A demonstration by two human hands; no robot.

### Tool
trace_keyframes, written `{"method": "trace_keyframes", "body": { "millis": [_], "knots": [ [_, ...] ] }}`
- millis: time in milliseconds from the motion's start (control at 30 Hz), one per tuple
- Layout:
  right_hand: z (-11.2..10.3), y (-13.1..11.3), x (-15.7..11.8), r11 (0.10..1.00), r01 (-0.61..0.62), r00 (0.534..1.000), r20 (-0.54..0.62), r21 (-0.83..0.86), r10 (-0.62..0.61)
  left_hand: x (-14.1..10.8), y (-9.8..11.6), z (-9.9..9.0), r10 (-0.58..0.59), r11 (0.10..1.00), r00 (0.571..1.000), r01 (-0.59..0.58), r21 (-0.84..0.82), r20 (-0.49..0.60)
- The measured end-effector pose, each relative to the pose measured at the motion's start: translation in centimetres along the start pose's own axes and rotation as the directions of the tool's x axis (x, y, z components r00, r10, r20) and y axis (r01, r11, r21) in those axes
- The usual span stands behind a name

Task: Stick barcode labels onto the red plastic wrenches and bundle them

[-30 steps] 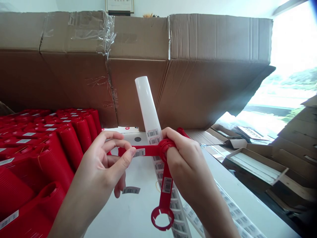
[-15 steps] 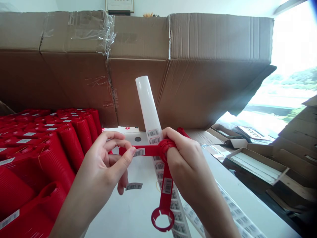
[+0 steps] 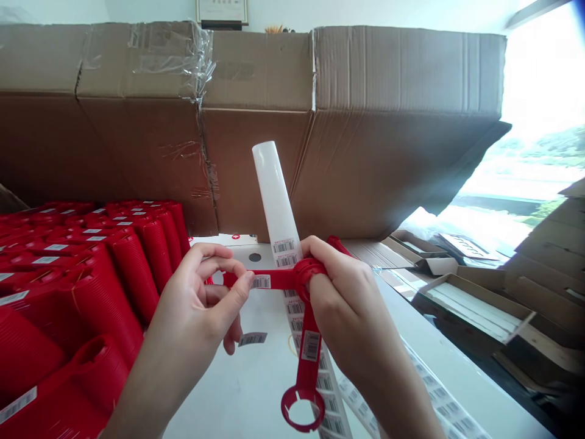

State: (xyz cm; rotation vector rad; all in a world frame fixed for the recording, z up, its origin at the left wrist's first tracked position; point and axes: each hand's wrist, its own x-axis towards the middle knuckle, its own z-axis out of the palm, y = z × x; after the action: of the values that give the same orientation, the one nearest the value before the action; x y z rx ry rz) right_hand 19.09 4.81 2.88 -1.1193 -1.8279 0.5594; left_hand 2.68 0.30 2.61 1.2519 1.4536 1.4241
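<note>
My left hand (image 3: 210,299) pinches a flat red plastic strip (image 3: 281,279) that lies level, with the thumb at the left edge of its barcode label (image 3: 262,281). Another barcode label (image 3: 253,339) hangs from a lower fingertip of that hand. My right hand (image 3: 340,289) is closed around the ring ends of several red strips at the strip's right end. From this hand a second red strip (image 3: 307,366) points down, bearing a barcode label (image 3: 311,346) and ending in an open ring. The parts inside my right fist are hidden.
A long strip of barcode labels (image 3: 284,246) runs behind the hands, its blank white end curling up. Stacks of red labelled pieces (image 3: 109,262) fill the left. A big cardboard box (image 3: 256,164) stands behind. Open cardboard boxes (image 3: 475,305) are at right, beside the white table (image 3: 425,332).
My left hand has shifted slightly right and the label hanging from its finger has moved up and right. Both hands keep their hold on the red strips.
</note>
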Motion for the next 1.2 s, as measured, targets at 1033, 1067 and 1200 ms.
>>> {"method": "trace_keyframes", "body": {
  "millis": [1033, 1067, 1200],
  "knots": [
    [-0.9, 0.6, 1.1, 0.963, -0.157, 0.988, 0.042, 0.221, 0.152, 2.3, -2.5, 1.4, 0.179, 0.924, 0.962, -0.091, 0.372, -0.208],
    [-1.0, 0.6, 1.2, 0.957, -0.161, 0.987, 0.034, 0.24, 0.157, 2.3, -2.5, 1.5, 0.186, 0.909, 0.959, -0.086, 0.409, -0.212],
    [-0.5, 0.3, 1.0, 0.951, -0.125, 0.992, 0.0, 0.282, 0.13, 2.0, -2.2, 2.3, 0.12, 0.953, 0.978, -0.066, 0.295, -0.171]
  ]
}}
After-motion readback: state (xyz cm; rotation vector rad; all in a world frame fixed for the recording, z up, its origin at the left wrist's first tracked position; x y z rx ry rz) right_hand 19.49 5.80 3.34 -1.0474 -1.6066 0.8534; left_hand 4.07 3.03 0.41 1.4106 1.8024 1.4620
